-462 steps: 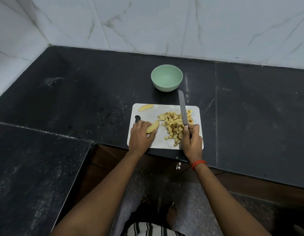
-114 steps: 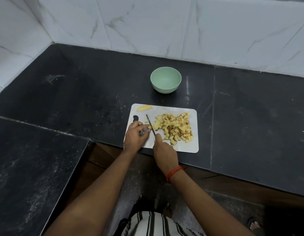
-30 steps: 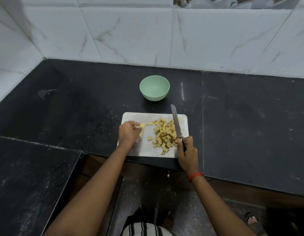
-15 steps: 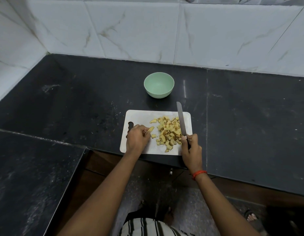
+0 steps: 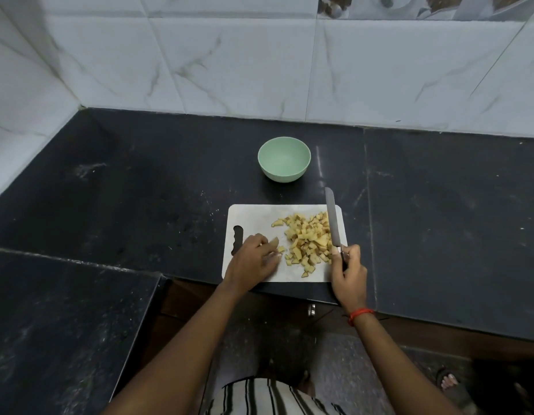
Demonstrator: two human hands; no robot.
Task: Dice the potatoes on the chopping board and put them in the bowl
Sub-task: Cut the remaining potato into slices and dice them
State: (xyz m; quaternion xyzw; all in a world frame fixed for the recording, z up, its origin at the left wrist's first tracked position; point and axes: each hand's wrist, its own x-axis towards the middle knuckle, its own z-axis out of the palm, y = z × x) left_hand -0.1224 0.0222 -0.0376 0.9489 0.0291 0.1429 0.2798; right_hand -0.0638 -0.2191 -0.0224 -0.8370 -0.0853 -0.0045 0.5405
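— What is held by the left grip (image 5: 255, 259)?
— A potato piece (image 5: 274, 242) is pinched at its fingertips, on the chopping board (image 5: 253, 215).
— And the right grip (image 5: 348, 269)?
— It is curled round the handle of the knife (image 5: 331, 223). The diced potatoes (image 5: 307, 239) are heaped between the two grips; the bowl (image 5: 283, 158) is set beyond them.

knife (image 5: 331, 226) handle inside right hand (image 5: 348, 275); potato piece (image 5: 274, 242) mostly under left hand (image 5: 253, 260)

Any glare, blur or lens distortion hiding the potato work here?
Head view: wide-angle bending bows the counter edges; faint glare streak right of the bowl; diced potatoes and knife look sharp; the left hand partly covers its potato piece.
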